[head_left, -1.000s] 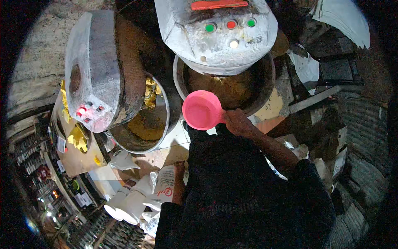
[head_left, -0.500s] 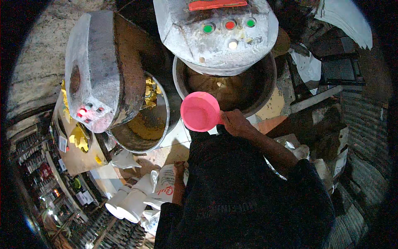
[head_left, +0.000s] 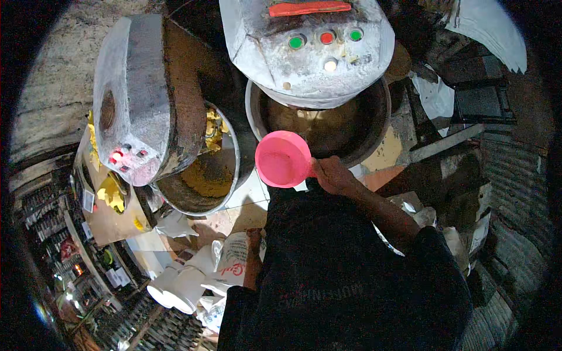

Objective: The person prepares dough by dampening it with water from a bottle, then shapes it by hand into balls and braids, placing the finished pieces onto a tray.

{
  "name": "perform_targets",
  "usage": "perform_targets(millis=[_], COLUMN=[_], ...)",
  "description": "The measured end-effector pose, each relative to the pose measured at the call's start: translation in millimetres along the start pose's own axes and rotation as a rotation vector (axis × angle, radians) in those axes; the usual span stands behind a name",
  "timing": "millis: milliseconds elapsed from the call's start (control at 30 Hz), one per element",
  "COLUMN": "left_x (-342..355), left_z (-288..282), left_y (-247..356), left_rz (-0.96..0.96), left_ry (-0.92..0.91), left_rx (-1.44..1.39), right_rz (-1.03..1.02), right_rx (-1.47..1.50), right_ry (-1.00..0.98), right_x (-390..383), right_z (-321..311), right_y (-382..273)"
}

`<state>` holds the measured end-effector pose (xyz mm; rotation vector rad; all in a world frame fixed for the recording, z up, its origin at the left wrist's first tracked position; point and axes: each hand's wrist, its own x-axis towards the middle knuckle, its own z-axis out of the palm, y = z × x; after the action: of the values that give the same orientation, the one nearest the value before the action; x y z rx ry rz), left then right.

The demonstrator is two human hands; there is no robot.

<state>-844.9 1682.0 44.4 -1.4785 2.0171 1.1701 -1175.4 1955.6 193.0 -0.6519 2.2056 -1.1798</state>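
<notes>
My right hand point(head_left: 332, 175) is closed round the handle of a pink plastic dipper point(head_left: 283, 159), held in front of the near rim of the big mixer bowl point(head_left: 383, 126). The dipper is tilted so its inside shows; I cannot make out anything in it. Brown material with a pale patch lies in that bowl, under a white mixer head point(head_left: 310, 64) with green and red buttons. Low on my left side, my left hand point(head_left: 253, 235) is closed at the upper edge of a white printed sack point(head_left: 234, 257); its fingertips are partly hidden.
A second mixer point(head_left: 137, 99) stands left, its bowl point(head_left: 235, 169) holding yellow-brown material and yellow pieces. Beyond it is a wooden board point(head_left: 120, 225) with a yellow wrapper. White tubs point(head_left: 181, 286) sit beside the sack. A beam point(head_left: 448, 142) juts out at the right.
The pale patch in the big bowl has changed shape and spread wider. My hands and the dipper have hardly moved; the view has shifted slightly.
</notes>
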Motion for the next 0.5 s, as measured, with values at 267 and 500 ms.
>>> perform_targets(millis=[267, 500], left_x=[17, 18], left_z=[-3, 2], left_y=[-180, -79], left_rz=[0.104, 0.052], left_ry=[0.112, 0.084], left_rx=[-0.305, -0.078], right_rz=[-0.189, -0.032], right_rx=[-0.114, 0.007], right_ry=[-0.092, -0.068], right_x=[8, 2], right_z=[12, -1], right_y=[-33, -21])
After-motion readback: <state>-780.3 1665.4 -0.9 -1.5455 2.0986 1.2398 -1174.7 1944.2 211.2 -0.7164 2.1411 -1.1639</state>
